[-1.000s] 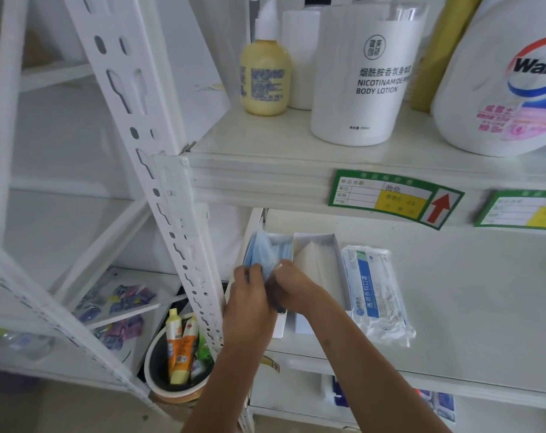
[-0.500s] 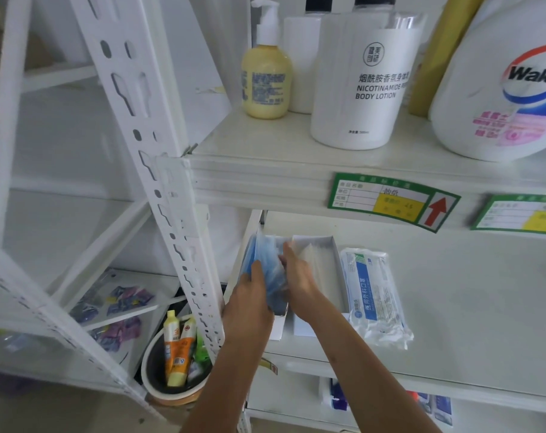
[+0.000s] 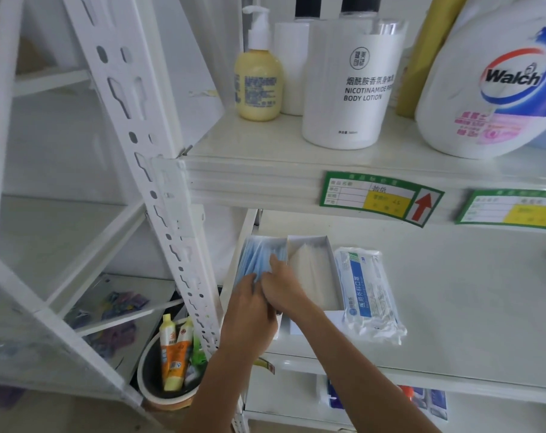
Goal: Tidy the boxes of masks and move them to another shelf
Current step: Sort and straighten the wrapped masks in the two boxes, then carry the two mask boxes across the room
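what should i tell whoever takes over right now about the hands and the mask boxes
Left hand: grips the near end of the blue masks.
Right hand: fingers straight, pressing the blue masks into the left box.
Right box: open, holds white masks, beside the left one.
Sealed mask pack: lies to the right of the boxes.
Done: blue masks mostly in.
Left: boxes not closed, not yet on another shelf.

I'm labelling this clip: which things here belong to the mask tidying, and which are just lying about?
Job: open white box of blue masks; open white box of white masks; sealed clear mask packet; left hand; right hand.

Lying about: yellow pump bottle; white body lotion bottle; tubes in round bowl.
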Tool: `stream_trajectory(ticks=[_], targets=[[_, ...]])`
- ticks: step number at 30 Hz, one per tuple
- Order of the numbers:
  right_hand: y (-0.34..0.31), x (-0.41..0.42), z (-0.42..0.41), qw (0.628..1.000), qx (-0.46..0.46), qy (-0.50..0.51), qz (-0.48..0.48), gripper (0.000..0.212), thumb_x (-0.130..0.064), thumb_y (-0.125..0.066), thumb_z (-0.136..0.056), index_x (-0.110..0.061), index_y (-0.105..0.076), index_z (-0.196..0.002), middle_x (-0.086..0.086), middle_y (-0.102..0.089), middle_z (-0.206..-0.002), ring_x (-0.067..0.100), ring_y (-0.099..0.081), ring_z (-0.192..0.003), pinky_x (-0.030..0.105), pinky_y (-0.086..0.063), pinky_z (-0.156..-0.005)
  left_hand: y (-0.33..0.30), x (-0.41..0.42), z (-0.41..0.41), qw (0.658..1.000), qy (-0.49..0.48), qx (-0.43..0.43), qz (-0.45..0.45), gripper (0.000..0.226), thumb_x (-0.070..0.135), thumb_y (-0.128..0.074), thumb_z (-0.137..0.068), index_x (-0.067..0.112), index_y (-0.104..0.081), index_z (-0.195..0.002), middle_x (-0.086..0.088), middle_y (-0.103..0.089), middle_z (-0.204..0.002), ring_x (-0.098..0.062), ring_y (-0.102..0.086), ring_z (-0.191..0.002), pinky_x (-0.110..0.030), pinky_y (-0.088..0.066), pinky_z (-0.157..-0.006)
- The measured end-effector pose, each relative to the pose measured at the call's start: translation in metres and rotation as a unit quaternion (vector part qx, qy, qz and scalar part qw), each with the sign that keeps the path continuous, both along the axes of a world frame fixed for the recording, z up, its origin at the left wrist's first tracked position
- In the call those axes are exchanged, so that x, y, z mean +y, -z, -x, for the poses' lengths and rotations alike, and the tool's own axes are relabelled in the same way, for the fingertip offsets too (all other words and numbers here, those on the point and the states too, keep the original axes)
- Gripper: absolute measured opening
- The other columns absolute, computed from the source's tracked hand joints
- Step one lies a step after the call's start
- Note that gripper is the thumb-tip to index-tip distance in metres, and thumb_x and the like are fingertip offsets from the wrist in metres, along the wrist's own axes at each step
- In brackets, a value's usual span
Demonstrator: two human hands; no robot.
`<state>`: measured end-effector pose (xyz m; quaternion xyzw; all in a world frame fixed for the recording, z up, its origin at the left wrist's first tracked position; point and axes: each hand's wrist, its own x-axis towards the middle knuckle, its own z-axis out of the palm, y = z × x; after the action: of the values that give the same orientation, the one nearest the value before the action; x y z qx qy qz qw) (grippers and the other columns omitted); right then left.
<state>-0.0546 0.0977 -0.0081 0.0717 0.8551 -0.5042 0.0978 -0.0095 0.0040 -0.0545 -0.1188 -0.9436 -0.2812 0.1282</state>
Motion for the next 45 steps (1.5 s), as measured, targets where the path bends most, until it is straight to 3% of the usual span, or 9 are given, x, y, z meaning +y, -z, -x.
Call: stream_trajectory(ticks=[3, 7, 12, 17, 24, 29, 37, 42, 45], targets=[[0.006, 0.010, -0.014, 0.989, 0.116, 0.070, 0.050, 0.043, -0.017, -0.048, -0.101, -0.018, -0.049, -0.144, 0.009, -0.064, -0.111, 0.008, -0.059, -0.082, 0.006, -0.045, -0.062, 0.001, -0.005, -0.007, 0.998, -0.020, 0.052, -0.038, 0.069, 0.026, -0.072, -0.084, 0.012, -0.045, -0.146, -0.011, -0.046, -0.150, -0.026, -0.043, -0.141, -0.037, -0.036, -0.114], [0.013, 0.049, -0.032, 0.949, 0.258, 0.180, -0.038, 0.046, 0.001, -0.058, -0.090, -0.013, -0.059, -0.134, 0.006, -0.062, -0.134, 0.022, -0.056, -0.120, 0.028, -0.044, -0.103, -0.002, -0.004, -0.009, 0.990, -0.048, -0.010, -0.133, 0.059, 0.033, -0.046, -0.096, 0.025, -0.032, -0.153, 0.001, -0.018, -0.165, -0.023, -0.029, -0.149, -0.046, -0.035, -0.118], [0.023, 0.093, -0.031, 0.973, 0.072, 0.206, -0.079, 0.060, -0.012, -0.061, -0.091, -0.009, -0.040, -0.147, 0.013, -0.045, -0.145, 0.033, -0.043, -0.130, 0.045, -0.041, -0.104, -0.007, 0.004, 0.006, 0.990, -0.120, -0.077, -0.021, 0.049, 0.029, -0.040, -0.105, 0.017, -0.034, -0.152, -0.011, -0.022, -0.164, -0.030, -0.034, -0.147, -0.047, -0.042, -0.114], [0.039, 0.096, -0.033, 0.979, 0.037, 0.199, -0.018, 0.033, -0.011, -0.057, -0.093, -0.007, -0.054, -0.125, 0.013, -0.062, -0.114, 0.030, -0.060, -0.095, 0.028, -0.048, -0.064, -0.002, 0.002, 0.002, 0.986, -0.121, -0.095, 0.061, 0.055, 0.026, -0.051, -0.100, 0.012, -0.038, -0.152, -0.010, -0.018, -0.166, -0.026, -0.028, -0.150, -0.039, -0.036, -0.117], [0.047, 0.102, -0.030, 0.970, -0.034, 0.206, 0.121, 0.025, -0.017, -0.060, -0.094, -0.011, -0.050, -0.116, 0.010, -0.058, -0.104, 0.027, -0.060, -0.091, 0.043, -0.054, -0.078, -0.036, -0.008, -0.002, 0.941, -0.095, -0.206, -0.249, 0.070, 0.039, -0.036, -0.084, 0.010, -0.044, -0.148, -0.008, -0.038, -0.157, -0.032, -0.047, -0.136, -0.055, -0.041, -0.112], [0.048, 0.102, -0.034, 0.959, -0.061, 0.210, 0.178, 0.044, -0.019, -0.070, -0.088, -0.013, -0.045, -0.124, 0.014, -0.052, -0.119, 0.036, -0.057, -0.106, 0.050, -0.054, -0.086, -0.028, -0.007, -0.013, 0.959, -0.119, -0.167, -0.194, 0.043, 0.020, -0.045, -0.102, 0.017, -0.043, -0.145, -0.002, -0.053, -0.129, -0.013, -0.051, -0.112, -0.026, -0.043, -0.092], [0.044, 0.119, -0.057, 0.957, -0.056, 0.182, 0.217, 0.042, -0.006, -0.068, -0.084, -0.018, -0.052, -0.121, 0.013, -0.058, -0.120, 0.040, -0.058, -0.109, 0.061, -0.047, -0.101, -0.007, 0.003, -0.026, 0.952, -0.138, -0.153, -0.225, 0.051, 0.013, -0.054, -0.098, 0.013, -0.047, -0.148, -0.002, -0.048, -0.144, -0.019, -0.044, -0.134, -0.036, -0.043, -0.113], [0.047, 0.123, -0.068, 0.959, -0.050, 0.177, 0.214, 0.043, -0.014, -0.070, -0.085, -0.022, -0.052, -0.124, 0.010, -0.057, -0.122, 0.039, -0.057, -0.110, 0.062, -0.047, -0.101, 0.000, 0.001, -0.038, 0.879, -0.145, -0.223, -0.396, 0.064, 0.015, -0.062, -0.093, 0.033, -0.041, -0.152, 0.012, -0.041, -0.147, -0.012, -0.041, -0.136, -0.038, -0.036, -0.118], [0.052, 0.122, -0.073, 0.950, -0.058, 0.204, 0.231, 0.049, -0.017, -0.071, -0.084, -0.019, -0.054, -0.129, 0.013, -0.055, -0.129, 0.040, -0.055, -0.116, 0.062, -0.046, -0.103, 0.004, -0.011, -0.039, 0.828, -0.163, -0.265, -0.467, 0.045, 0.016, -0.060, -0.095, 0.030, -0.056, -0.138, 0.007, -0.055, -0.137, -0.010, -0.056, -0.117, -0.032, -0.045, -0.097]])
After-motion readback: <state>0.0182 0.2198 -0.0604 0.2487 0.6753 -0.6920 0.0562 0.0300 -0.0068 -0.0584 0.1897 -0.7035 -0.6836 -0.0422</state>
